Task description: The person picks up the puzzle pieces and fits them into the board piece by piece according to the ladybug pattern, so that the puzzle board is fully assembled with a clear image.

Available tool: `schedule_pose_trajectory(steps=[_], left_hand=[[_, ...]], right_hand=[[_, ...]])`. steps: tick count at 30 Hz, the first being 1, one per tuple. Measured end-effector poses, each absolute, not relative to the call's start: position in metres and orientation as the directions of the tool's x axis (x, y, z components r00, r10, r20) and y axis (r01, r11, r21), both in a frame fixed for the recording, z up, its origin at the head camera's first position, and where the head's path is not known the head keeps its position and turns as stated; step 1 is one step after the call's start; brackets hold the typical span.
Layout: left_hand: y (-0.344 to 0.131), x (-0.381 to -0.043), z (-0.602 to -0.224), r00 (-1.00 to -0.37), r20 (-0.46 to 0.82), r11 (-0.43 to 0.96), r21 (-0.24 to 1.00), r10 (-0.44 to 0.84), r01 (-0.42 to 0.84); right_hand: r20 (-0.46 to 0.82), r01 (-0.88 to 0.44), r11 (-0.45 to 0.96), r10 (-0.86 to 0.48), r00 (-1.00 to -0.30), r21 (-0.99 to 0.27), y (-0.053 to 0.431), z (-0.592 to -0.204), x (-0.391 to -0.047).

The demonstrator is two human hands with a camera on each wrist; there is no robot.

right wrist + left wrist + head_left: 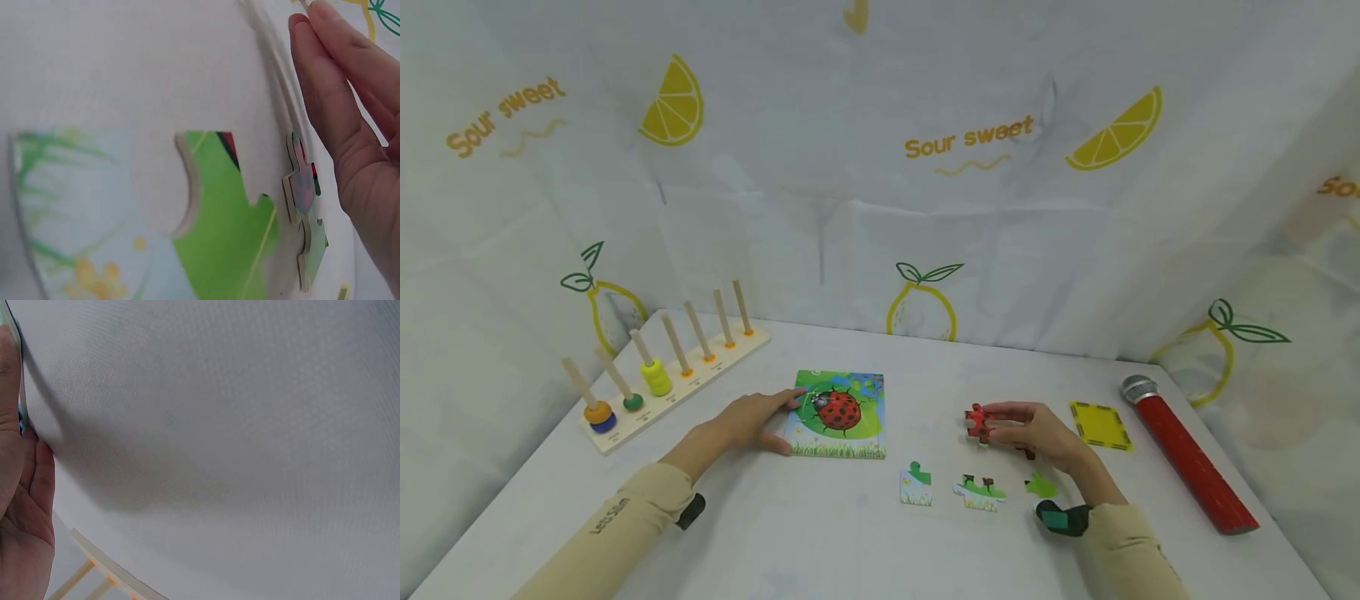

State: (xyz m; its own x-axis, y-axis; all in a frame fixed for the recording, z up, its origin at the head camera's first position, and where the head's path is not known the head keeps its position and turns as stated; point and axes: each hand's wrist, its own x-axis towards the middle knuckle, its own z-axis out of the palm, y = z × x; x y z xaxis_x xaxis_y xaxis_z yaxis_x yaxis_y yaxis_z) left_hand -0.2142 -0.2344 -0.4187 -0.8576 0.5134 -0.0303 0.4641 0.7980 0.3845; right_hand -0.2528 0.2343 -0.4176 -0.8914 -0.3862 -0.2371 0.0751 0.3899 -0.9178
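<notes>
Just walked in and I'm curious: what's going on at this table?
A person's right-hand grip pinches a red puzzle piece, while the left-hand grip touches the left edge of a ladybug board. The held piece is not on the board. Other loose pieces lie on the white table, nearer the person. A peg toy stands to the left; a red microphone lies to the right.
</notes>
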Motion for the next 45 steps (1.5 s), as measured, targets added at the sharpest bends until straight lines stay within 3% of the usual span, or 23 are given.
schedule_pose_trajectory(steps=[13, 20, 45], left_hand=[[-0.233, -0.210, -0.411, -0.854, -0.025, 0.792, 0.389, 0.520, 0.471], [-0.234, -0.211, -0.412, -0.853, -0.020, 0.791, 0.388, 0.521, 0.474], [-0.234, -0.211, -0.415, -0.857, -0.019, 0.796, 0.381, 0.515, 0.470]], right_hand=[[-0.323, 0.210, 0.290, -0.430, -0.843, -0.934, 0.220, -0.414, -0.259], [-0.371, 0.292, 0.252, -0.374, -0.850, -0.923, 0.207, -0.414, -0.259], [-0.376, 0.340, 0.160, -0.391, -0.840, -0.927, 0.137, -0.412, -0.269]])
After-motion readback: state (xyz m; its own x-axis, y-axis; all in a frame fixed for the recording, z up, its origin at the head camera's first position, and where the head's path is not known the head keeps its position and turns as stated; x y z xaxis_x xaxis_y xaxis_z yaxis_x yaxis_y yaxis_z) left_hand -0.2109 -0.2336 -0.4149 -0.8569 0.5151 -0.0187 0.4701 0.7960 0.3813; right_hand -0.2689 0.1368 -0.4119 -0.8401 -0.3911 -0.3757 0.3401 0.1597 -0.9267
